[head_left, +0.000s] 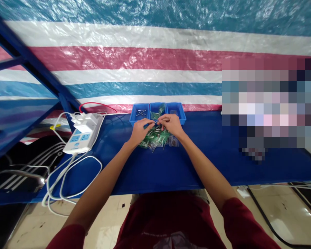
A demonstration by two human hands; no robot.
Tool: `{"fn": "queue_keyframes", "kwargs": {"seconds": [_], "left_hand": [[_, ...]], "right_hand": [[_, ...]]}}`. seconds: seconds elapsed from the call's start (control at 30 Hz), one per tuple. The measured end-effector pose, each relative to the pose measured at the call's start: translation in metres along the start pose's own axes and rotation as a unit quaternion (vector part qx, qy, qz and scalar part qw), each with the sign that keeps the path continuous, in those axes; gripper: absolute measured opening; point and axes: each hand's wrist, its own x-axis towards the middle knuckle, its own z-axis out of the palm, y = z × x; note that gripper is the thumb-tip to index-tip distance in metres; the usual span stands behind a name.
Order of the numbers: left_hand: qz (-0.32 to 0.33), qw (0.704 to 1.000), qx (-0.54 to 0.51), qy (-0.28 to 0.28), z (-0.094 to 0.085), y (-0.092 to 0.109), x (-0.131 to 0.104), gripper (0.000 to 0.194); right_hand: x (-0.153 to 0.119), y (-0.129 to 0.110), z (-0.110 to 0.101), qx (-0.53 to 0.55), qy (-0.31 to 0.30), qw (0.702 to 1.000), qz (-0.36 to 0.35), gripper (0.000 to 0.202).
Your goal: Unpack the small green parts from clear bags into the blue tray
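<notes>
My left hand and my right hand meet over a pile, fingertips pinched. A small thin metallic piece shows between the fingertips of both hands; its exact kind is too small to tell. Beneath them lies a mixed pile of green pieces, clear small bags and thin metal pieces like screws. Just behind the hands stand three joined blue bins. Thin metal pieces lie in the left bin, green packets in the middle one. The right bin holds something clear, partly hidden by my right hand.
On the left of the blue table sits a white power strip with plugged-in adapters. Its white cables loop over the front edge. Blue frame bars and a striped sheet stand behind. A blurred-out patch covers the right side.
</notes>
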Motion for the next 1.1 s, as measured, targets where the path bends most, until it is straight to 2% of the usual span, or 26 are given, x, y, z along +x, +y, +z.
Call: {"fn": "queue_keyframes", "kwargs": {"seconds": [0.2, 0.47, 0.67, 0.77, 0.97, 1.1], "left_hand": [[-0.013, 0.999, -0.025, 0.021, 0.002, 0.000, -0.004, 0.029], [-0.002, 1.000, -0.017, -0.001, 0.006, 0.005, -0.008, 0.028], [0.019, 1.000, 0.004, 0.015, 0.009, 0.004, -0.011, 0.027], [0.018, 0.999, 0.011, 0.029, 0.007, 0.003, -0.011, 0.024], [-0.007, 0.999, 0.009, 0.035, 0.005, 0.003, -0.012, 0.024], [-0.003, 0.999, 0.016, 0.029, 0.004, 0.004, -0.013, 0.027]], "right_hand": [[-0.011, 0.009, 0.010, 0.015, 0.025, 0.999, -0.030, 0.020], [-0.019, 0.008, 0.010, -0.041, 0.108, 0.991, -0.069, 0.045], [-0.023, 0.007, 0.012, -0.016, 0.101, 0.993, -0.064, 0.051], [-0.022, 0.008, 0.013, -0.037, 0.095, 0.992, -0.077, 0.049], [-0.022, 0.011, 0.012, -0.109, 0.097, 0.976, -0.164, 0.030], [-0.023, 0.012, 0.009, -0.141, 0.107, 0.968, -0.180, 0.028]]}}
